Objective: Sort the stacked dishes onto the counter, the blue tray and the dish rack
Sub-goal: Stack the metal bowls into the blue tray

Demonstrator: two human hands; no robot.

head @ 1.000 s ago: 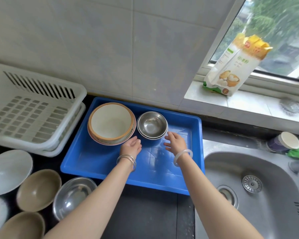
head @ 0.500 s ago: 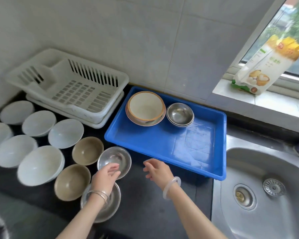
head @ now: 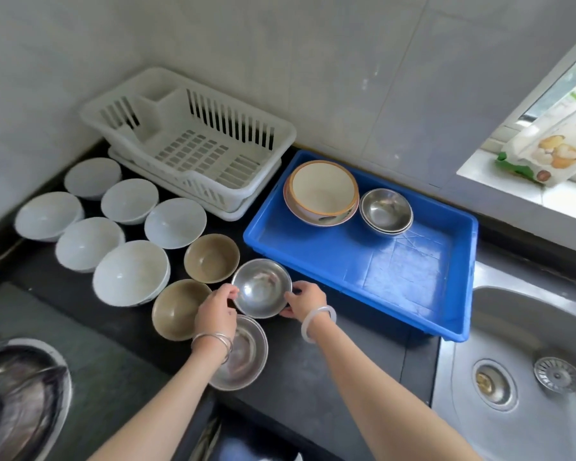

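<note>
**Steel bowl gripped at both rims, beside the tray**

Steel bowl (head: 261, 287) sat low over the black counter (head: 313, 367), just off the near-left corner of the blue tray (head: 356, 261). Both hands were clamped on it. The left hand (head: 215, 311) pinched the left rim and the right hand (head: 305, 302) the right rim, kept apart by the bowl between them. I could not tell whether it was lifted or resting. The two-sided grip made sense to me, since a thin, slick rim gives one hand little to hold.

Like seemed to be going with like. White bowls (head: 175, 222) were spread singly at the left, with brown bowls (head: 212, 257) beside them. A second steel bowl (head: 243, 354) lay partly under the left wrist. In the tray's far corner a ceramic stack (head: 323, 191) touched nested steel bowls (head: 385, 211), and these looked yet to be sorted. The rack (head: 193, 141) stood against the wall behind the white bowls.

The counter looked like dark stone, hard enough to chip crockery set down carelessly. A sink (head: 529, 361) lay right of the tray, and grey tiles (head: 313, 61) rose behind. A bag (head: 546, 151) leaned on the window sill, and a big steel pan (head: 17, 394) sat at the near left.
</note>
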